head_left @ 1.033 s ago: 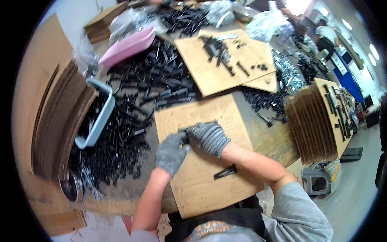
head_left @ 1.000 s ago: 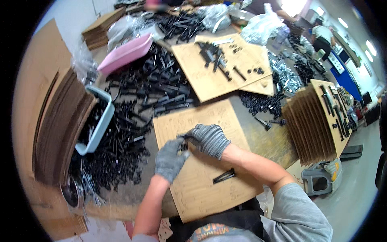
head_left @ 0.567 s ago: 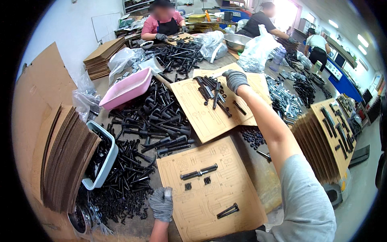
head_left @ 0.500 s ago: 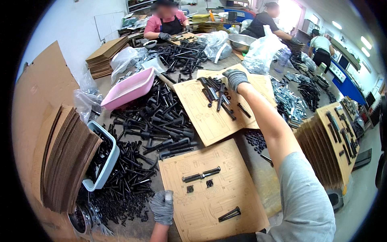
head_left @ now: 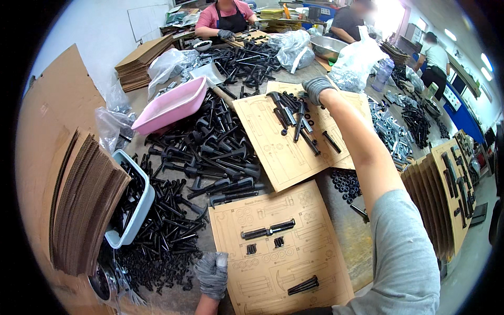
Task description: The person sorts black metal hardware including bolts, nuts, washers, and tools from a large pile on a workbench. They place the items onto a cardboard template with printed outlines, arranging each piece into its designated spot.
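My left hand (head_left: 211,275), in a grey glove, is closed, fingers curled, beside the left edge of the near cardboard sheet (head_left: 252,207). Anything in it is hidden. On this sheet printed with outlines lie a long black bolt with nuts (head_left: 268,229), two small bundles of short black screws (head_left: 251,249) and thin black bolts (head_left: 303,285). My right hand (head_left: 318,90), also gloved, reaches to a farther cardboard sheet (head_left: 273,167), its fingers bent down next to a pile of black bolts and nuts (head_left: 294,113). Its fingertips are hidden. A single bolt (head_left: 331,142) lies near my forearm.
Heaps of black bolts (head_left: 215,149) spread left of the sheets. Around them stand a pink tray (head_left: 170,109), a blue bin (head_left: 149,210) and cardboard stacks (head_left: 89,205). Loose nuts (head_left: 346,185) and silver bolts (head_left: 391,134) lie rightward. Several people work beyond the table.
The view has shifted slightly, so the scene sits a little differently. My right hand has moved slightly away over the farther sheet; my left hand has hardly moved.
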Demonstrator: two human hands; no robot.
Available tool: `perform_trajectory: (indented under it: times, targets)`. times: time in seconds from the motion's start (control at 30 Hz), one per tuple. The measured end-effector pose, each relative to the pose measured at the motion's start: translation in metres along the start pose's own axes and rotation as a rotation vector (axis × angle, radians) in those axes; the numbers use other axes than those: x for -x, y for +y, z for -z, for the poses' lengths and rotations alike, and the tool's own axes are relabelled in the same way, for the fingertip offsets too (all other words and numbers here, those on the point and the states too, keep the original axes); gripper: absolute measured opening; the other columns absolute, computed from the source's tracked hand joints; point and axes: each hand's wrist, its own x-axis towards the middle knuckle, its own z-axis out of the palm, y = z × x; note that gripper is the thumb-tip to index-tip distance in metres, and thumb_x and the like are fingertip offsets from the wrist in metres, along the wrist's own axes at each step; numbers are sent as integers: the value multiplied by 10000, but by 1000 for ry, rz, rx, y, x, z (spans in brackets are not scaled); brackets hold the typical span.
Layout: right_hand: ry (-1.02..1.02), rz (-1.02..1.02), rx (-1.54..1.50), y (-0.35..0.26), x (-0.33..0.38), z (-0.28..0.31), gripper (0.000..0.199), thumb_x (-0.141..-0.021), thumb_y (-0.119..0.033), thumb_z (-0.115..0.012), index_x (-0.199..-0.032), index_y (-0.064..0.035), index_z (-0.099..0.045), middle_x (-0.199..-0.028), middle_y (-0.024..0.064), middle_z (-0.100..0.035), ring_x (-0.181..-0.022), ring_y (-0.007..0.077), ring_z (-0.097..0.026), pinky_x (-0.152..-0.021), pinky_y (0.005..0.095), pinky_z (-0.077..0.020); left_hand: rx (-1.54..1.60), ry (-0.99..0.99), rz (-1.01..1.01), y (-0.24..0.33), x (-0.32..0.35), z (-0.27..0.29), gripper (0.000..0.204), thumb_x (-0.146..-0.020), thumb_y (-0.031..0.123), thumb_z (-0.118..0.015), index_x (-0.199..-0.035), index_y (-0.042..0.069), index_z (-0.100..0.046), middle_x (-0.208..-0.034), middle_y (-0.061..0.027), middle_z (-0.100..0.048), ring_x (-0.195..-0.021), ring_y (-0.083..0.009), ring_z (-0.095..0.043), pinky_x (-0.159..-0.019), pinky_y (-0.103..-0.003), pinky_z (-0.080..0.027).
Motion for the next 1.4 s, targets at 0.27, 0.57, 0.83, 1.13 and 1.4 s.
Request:
perform_trajectory:
  times: [0.27, 0.57, 0.83, 1.13, 1.4]
  targets:
    - [402, -102, -174, 10, 55, 36, 216, -786, -107, -590, -988, -72, -661, -895, 179, -674, -827, 354, -647, -734, 413, -517, 24, -57, 33, 4, 0, 1, 172, -872, 263, -577, -844, 113, -657, -772, -123, -631, -743, -301, -599, -719, -418, -434]
    - [469, 793, -428, -209, 235, 128, 215, -708, -80, -656, -906, -158, -691, -853, 43, -635, -880, 241, -582, -846, 362, -467, 729, 142, 317, 1, -2, 12, 179, -921, 201, -592, -863, 45, -656, -677, -2, -617, -557, -84, -525, -537, -248, -433]
    - [477, 1368, -43, -300, 230, 90, 65, -793, -191, -582, -811, -210, -641, -838, 1, -598, -920, 210, -573, -959, 406, -414, 596, -35, 278, 3, 11, 22, 219, -902, 140, -599, -1079, 14, -621, -833, -22, -655, -710, -109, -581, -655, -261, -499]
    - [317, 798, -328, -260, 210, 67, 281, -721, -163, -674, -1000, -125, -672, -977, 66, -617, -966, 265, -570, -872, 375, -466, -240, -205, 177, 38, -2, 14, 402, -755, 289, -730, -1036, 20, -629, -937, -168, -657, -879, -318, -633, -802, -403, -495]
    - [284, 810, -457, -285, 206, 45, 207, -781, -236, -654, -972, -160, -686, -876, 91, -616, -831, 290, -606, -710, 400, -494, -253, -177, 200, 36, -7, 5, 357, -783, 321, -702, -999, 42, -642, -915, -160, -658, -842, -324, -631, -770, -409, -491]
